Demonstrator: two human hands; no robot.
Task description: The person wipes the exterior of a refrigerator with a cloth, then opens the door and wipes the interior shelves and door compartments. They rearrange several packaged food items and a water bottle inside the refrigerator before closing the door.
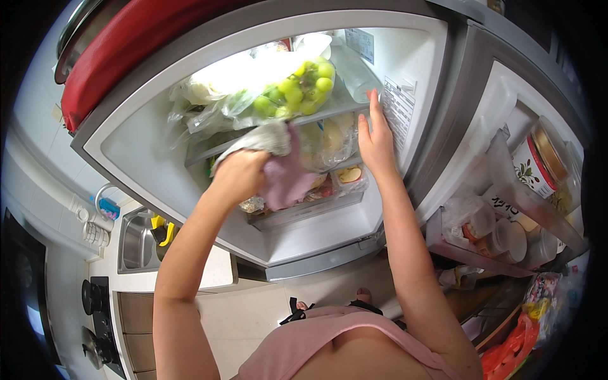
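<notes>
My left hand [241, 175] grips a grey and pink cloth [289, 175], which hangs in front of the middle shelves of an open refrigerator [304, 240]. My right hand [378, 145] is raised along the right inner wall with its fingers extended. Its fingertips are by the end of a clear bottle [354, 71] lying on the upper glass shelf [327, 113]; whether they touch it cannot be told. Left of the bottle, green grapes [299, 92] sit in a clear plastic bag. Below, another bag [332, 142] holds pale food, and a cut apple [349, 174] lies in the lower bin.
At right, the open refrigerator door [479, 123] carries racks with a gold-lidded jar [536, 164] and several plastic tubs [503, 240]. A red bag [513, 337] is below it. To the left are a steel sink [140, 240] and a black cooktop [107, 323].
</notes>
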